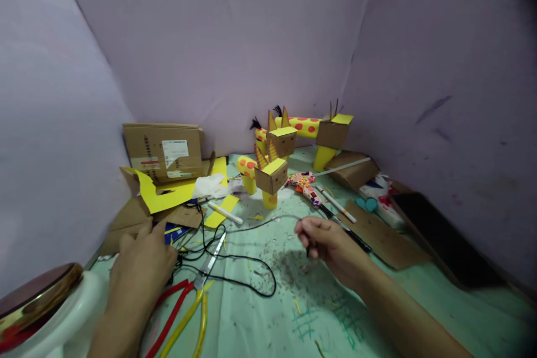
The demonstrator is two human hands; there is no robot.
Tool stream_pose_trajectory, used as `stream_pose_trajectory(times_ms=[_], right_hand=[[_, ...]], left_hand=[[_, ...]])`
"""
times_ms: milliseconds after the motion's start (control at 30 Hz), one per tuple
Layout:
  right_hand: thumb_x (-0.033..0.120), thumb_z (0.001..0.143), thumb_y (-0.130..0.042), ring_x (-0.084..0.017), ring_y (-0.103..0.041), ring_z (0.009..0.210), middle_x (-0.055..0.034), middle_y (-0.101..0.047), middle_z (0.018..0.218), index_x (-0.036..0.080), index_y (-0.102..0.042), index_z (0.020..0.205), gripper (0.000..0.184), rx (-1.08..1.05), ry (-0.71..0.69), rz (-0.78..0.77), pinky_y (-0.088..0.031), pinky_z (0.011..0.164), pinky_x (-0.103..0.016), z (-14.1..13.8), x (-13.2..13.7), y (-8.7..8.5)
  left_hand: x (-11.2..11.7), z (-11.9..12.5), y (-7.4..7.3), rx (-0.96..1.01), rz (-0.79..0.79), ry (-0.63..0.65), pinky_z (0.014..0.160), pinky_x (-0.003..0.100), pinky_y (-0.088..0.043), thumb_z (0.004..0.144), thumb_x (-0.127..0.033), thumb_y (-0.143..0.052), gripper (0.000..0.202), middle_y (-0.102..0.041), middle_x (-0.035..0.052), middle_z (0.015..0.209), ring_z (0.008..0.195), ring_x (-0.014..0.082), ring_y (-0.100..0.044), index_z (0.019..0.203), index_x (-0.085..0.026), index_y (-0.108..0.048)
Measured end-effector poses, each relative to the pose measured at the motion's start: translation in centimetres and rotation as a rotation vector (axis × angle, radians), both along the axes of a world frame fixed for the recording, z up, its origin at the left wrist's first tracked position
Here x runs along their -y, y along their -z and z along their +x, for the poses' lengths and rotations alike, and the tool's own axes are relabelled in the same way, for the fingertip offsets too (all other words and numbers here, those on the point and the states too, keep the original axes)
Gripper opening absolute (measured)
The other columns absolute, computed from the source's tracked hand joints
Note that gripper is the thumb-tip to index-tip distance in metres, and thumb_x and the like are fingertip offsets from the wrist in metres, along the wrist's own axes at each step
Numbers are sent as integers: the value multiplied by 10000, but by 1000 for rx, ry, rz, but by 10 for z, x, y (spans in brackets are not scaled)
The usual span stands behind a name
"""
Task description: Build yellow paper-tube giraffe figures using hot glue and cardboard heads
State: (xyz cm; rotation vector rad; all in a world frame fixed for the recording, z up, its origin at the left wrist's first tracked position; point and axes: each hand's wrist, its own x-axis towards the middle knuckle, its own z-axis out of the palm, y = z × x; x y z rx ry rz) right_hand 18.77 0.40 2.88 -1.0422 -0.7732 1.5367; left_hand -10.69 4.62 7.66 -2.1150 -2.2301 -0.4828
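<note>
**While pinched at its right end: thin cable point(260, 222) strung leftward toward a flat palm**

Where gripped, sits in the closed fingertips of the right hand point(325, 243), thumb and forefinger shut on it, the other fingers curled under. From that pinch, runs leftward in a shallow arc just above the green mat point(377, 313), long axis roughly side to side across the view, tilted a little toward the near-left. Points, along this free stretch, from the right hand toward the left hand point(140, 263). Then drops into a tangle of black loops point(255, 285) on the mat and seems to join them, though hard to tell whether one wire or two. Far end hidden near the left fingers.

On the left, palm down and open, fingers stretched forward onto cardboard scraps point(130, 215), fingertips at the edge of the tangle, nothing visibly gripped. Nearer to the straight stretch: the right. Nearer to the loops and the hidden end: the left.

Between the two hands, flat on the mat, scissors point(212, 260), blades angled up and to the right, crossed by a black strand, with red and yellow handles trailing toward the near edge. Beyond the cable, well apart from both hands: paper giraffes point(272, 173) standing upright, and markers point(335, 204) lying just beside them to the right.
</note>
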Motion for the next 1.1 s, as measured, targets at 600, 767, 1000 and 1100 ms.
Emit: stream_pose_trajectory(times_ms=[600,767,1000,1100], right_hand=[[467,767,-548,-45,-444,346,-73,-669,662,77,-663,843,414,-10,-442,-177,-333,326,-164,-28,13,16],[426,724,-616,-47,-421,350,-10,-578,531,99,-679,735,333,140,-393,-110,-270,313,-156,-29,13,15],[377,620,-728,-34,-311,362,72,-418,392,106,-732,795,323,306,-226,18,-204,359,-186,-25,11,10],[373,596,-743,-35,-324,375,66,-467,422,110,-731,791,327,323,-207,90,-217,369,-193,-24,12,9]], left_hand=[[40,99,38,930,-307,372,549,235,-406,686,-301,-573,189,-619,8,551,552,131,-519,595,-150,-641],[44,101,35,952,-292,392,570,239,-409,695,-312,-572,200,-622,24,585,580,138,-525,615,-143,-643],[51,105,37,985,-244,347,520,226,-380,666,-308,-603,192,-591,4,525,521,121,-493,595,-136,-650],[54,108,38,1017,-207,311,516,220,-374,649,-274,-610,170,-593,0,513,512,114,-490,553,-136,-638]])
